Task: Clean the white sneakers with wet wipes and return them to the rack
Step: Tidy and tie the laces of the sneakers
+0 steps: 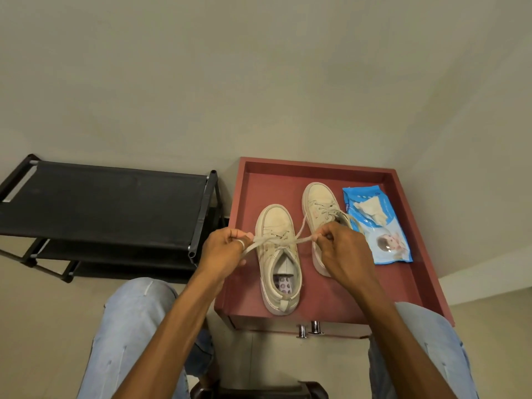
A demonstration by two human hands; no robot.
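Two off-white sneakers stand toes away from me on a red-brown cabinet top [408, 286]. Over the left sneaker [277, 263] its lace [283, 241] is stretched sideways. My left hand [224, 249] pinches one lace end at the shoe's left. My right hand [342, 251] pinches the other end at its right and covers the heel of the right sneaker [319, 203]. A blue wet wipes pack [380, 226] lies at the right with a wipe sticking out of its top.
A black shoe rack [106, 205] with fabric shelves stands to the left of the cabinet against the wall. My knees in light jeans are below, on either side. Metal drawer handles [309, 329] protrude at the cabinet's front. A corner wall is close on the right.
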